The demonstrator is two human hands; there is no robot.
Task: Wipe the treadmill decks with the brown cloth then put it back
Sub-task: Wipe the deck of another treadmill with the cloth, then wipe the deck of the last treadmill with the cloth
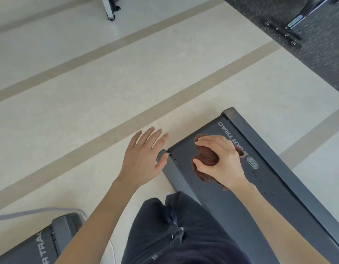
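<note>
A dark grey treadmill deck (260, 187) runs from the frame's middle toward the lower right, with white lettering near its end. My right hand (222, 161) grips a bunched brown cloth (207, 159) and holds it down on the deck near that end. My left hand (144, 157) is spread flat with straight fingers, hovering over the floor beside the deck's left corner; its thumb lies at the corner cap (162, 154). A second treadmill deck (37, 242) shows at the lower left.
Pale floor (88, 111) with tan stripes surrounds the decks. My dark trouser leg (174, 231) sits between the two treadmills. A grey cable (31, 212) lies by the left deck. Other machine bases stand at the top (111, 8) and on dark matting at top right (290, 25).
</note>
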